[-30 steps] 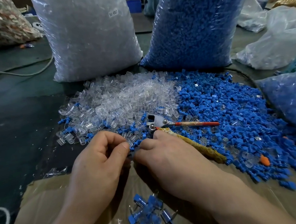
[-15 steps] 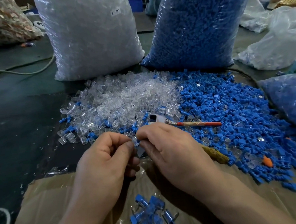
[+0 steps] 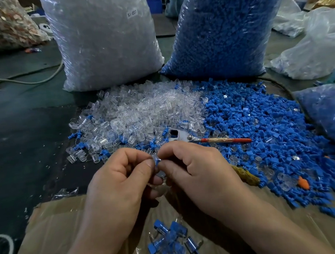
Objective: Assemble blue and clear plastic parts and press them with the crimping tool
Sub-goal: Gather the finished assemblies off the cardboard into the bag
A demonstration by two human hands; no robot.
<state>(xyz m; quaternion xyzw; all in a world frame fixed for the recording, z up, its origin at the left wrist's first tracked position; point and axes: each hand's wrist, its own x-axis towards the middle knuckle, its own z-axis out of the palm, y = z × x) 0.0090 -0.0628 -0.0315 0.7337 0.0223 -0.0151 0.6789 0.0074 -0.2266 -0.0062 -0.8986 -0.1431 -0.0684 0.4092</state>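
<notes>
Nearest, a small heap of joined pieces (image 3: pixel 170 242), blue inside clear, lies on the cardboard (image 3: pixel 51 232). Just past it the left hand (image 3: pixel 119 184) and right hand (image 3: pixel 197 176) meet, fingertips curled, pinching one small blue-and-clear part (image 3: pixel 157 162) between them. Beyond the knuckles the crimping tool (image 3: pixel 183 136) lies where the loose clear parts (image 3: pixel 142 112) meet the blue parts (image 3: pixel 260 125). Farthest, the clear bag (image 3: pixel 107 52) carries a label reading "SJ 017", beside the blue bag (image 3: pixel 225 31).

**What the hands and frame edges are hiding**

The left hand (image 3: pixel 117 181) and right hand (image 3: pixel 196 170) are covering most of the blue and clear part (image 3: pixel 157 162) pinched between their fingertips. The right hand is also hiding part of the crimping tool (image 3: pixel 180 135). The frame edges are cropping the clear bag (image 3: pixel 107 48), the blue bag (image 3: pixel 221 33) and the assembled pieces (image 3: pixel 172 242).
</notes>
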